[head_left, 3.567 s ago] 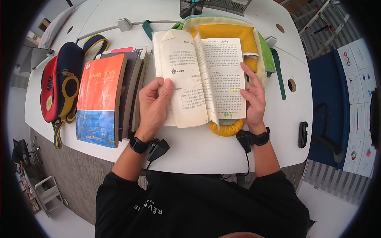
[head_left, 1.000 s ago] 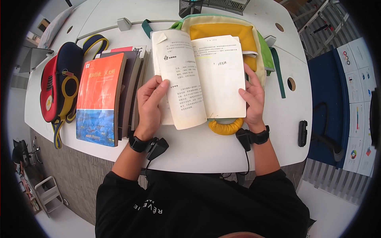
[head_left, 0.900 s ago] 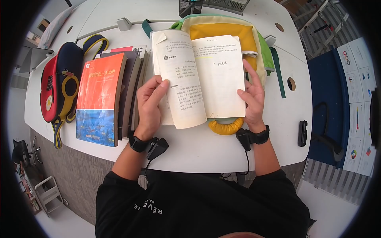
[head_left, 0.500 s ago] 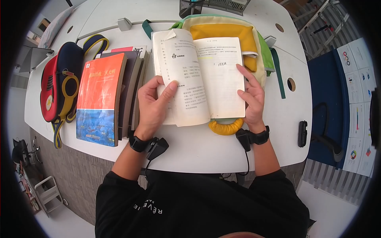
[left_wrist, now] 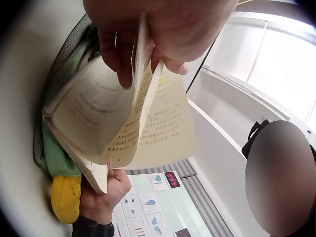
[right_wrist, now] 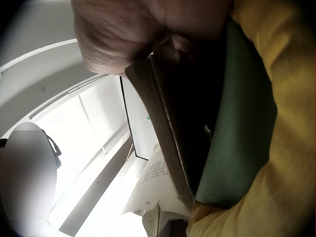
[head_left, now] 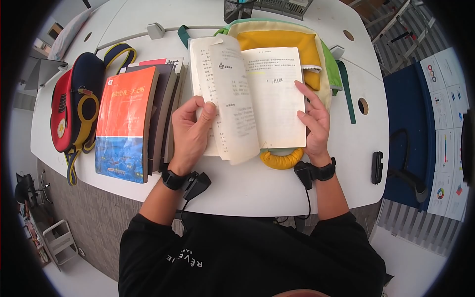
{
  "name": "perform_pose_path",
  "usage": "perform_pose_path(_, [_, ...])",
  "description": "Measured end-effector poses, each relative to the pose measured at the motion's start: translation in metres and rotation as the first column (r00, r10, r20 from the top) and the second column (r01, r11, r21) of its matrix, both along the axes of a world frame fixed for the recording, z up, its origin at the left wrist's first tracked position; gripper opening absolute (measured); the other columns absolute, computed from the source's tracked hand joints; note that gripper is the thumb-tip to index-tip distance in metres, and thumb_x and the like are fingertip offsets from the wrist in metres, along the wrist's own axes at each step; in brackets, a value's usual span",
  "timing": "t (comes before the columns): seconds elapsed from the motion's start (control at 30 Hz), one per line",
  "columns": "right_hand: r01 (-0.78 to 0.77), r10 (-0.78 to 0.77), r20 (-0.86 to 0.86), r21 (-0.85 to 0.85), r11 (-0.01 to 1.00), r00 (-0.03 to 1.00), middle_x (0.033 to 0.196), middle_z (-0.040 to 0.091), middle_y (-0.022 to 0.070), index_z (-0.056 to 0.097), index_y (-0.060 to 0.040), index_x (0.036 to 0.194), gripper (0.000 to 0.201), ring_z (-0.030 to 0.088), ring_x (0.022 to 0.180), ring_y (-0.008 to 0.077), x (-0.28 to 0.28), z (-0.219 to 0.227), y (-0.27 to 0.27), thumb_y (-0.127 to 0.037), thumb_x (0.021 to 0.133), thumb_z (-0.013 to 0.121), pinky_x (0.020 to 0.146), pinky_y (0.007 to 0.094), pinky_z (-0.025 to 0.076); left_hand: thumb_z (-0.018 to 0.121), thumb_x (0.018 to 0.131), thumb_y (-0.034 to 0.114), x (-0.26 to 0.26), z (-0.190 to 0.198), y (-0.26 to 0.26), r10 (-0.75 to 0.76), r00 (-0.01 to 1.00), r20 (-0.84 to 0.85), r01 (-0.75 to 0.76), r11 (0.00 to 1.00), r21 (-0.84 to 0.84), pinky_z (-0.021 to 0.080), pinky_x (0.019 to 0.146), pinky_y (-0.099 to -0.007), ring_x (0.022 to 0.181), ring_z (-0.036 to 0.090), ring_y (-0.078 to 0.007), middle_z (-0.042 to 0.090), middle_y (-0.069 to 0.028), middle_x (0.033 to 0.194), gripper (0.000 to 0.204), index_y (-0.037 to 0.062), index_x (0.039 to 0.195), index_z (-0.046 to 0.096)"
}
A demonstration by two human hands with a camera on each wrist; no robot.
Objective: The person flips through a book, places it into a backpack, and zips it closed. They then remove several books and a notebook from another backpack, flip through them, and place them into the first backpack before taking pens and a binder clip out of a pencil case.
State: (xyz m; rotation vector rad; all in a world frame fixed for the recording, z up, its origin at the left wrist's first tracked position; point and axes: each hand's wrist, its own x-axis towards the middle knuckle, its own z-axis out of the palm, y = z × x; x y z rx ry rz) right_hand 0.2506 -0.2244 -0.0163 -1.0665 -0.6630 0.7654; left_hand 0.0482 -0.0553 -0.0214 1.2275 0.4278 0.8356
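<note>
An open book (head_left: 277, 109) is held above the green and yellow bag (head_left: 277, 39). My left hand (head_left: 192, 131) grips its left side, thumb on the pages; in the left wrist view the left hand (left_wrist: 158, 29) pinches several leaves that fan apart. A blurred, curved page stands near the book's middle. My right hand (head_left: 316, 126) holds the right edge, with thumb and a finger on the front. In the right wrist view the right hand (right_wrist: 143, 34) is at the book's thick page block (right_wrist: 165, 123), beside the bag's green cloth (right_wrist: 242, 118).
Left of the book, a stack of books with an orange and blue cover (head_left: 123, 123) lies on the white table (head_left: 237, 193). A red and navy bag (head_left: 74, 106) stands farther left. A black object (head_left: 377, 167) lies at the right edge, and a mesh holder (head_left: 237, 11) at the back.
The left pages have shifted and fanned since half a second ago, with one leaf now blurred. Earlier the book showed other, more printed pages on the right. Both hands remain at its sides.
</note>
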Motion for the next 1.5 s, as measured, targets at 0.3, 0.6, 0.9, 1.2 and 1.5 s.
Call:
perform_pose_path(0.3, [0.001,-0.001,-0.006,-0.007,1.0,1.0,0.13,0.061,0.0247,0.039,0.0067,0.147,0.061,0.062,0.117,0.0224,0.0,0.001,0.0,0.004,0.086,0.044,0.102,0.033,0.049,0.057,0.104,0.022,0.0,0.004,-0.002,-0.046,0.999,-0.02,0.045,0.998,-0.044,0.045,0.078,-0.0208,0.085,0.056,-0.0038,0.068,-0.0008,0.092,0.026,-0.0011,0.093,0.065])
perform_pose_path(0.6, [-0.075,0.074,0.009,0.087,0.993,0.997,0.137,0.055,0.0271,0.029,0.009,0.151,0.063,0.057,0.126,0.027,0.005,-0.004,-0.003,-0.009,0.091,0.041,0.11,0.0363,0.041,0.056,0.103,0.018,-0.004,0.007,0.001,-0.081,0.996,-0.042,0.079,0.996,-0.047,0.044,0.079,-0.0214,0.084,0.058,-0.0052,0.069,-0.0026,0.094,0.023,-0.0014,0.094,0.064])
perform_pose_path(0.9, [-0.018,0.017,0.095,0.014,1.0,0.995,0.134,0.056,0.0286,0.024,0.0062,0.153,0.073,0.058,0.125,0.027,-0.001,-0.001,-0.001,-0.006,0.086,0.049,0.106,0.0366,0.044,0.056,0.103,0.017,-0.004,0.007,0.001,-0.076,0.996,-0.05,0.075,0.996,-0.04,0.044,0.078,-0.021,0.084,0.058,-0.0051,0.068,-0.0023,0.093,0.022,-0.0007,0.093,0.063])
perform_pose_path(1.2, [-0.005,0.007,0.098,-0.021,1.0,0.995,0.128,0.061,0.0252,0.032,0.0038,0.151,0.069,0.061,0.119,0.0224,-0.001,-0.002,-0.001,0.004,0.084,0.047,0.105,0.0338,0.044,0.055,0.101,0.02,-0.005,0.008,0.002,-0.076,0.995,-0.064,0.073,0.996,-0.044,0.044,0.077,-0.0219,0.084,0.058,-0.0069,0.068,-0.0041,0.093,0.025,-0.0028,0.096,0.065])
perform_pose_path(1.5, [0.002,-0.003,0.153,0.005,1.0,0.988,0.127,0.061,0.0252,0.031,0.0058,0.151,0.071,0.059,0.121,0.023,-0.001,-0.004,-0.001,0.0,0.082,0.043,0.107,0.0344,0.042,0.05,0.093,0.008,-0.006,0.015,0.002,-0.177,0.984,-0.013,0.175,0.981,-0.077,0.049,0.089,-0.0264,0.097,0.065,-0.016,0.07,-0.0123,0.106,0.027,-0.0071,0.109,0.067])
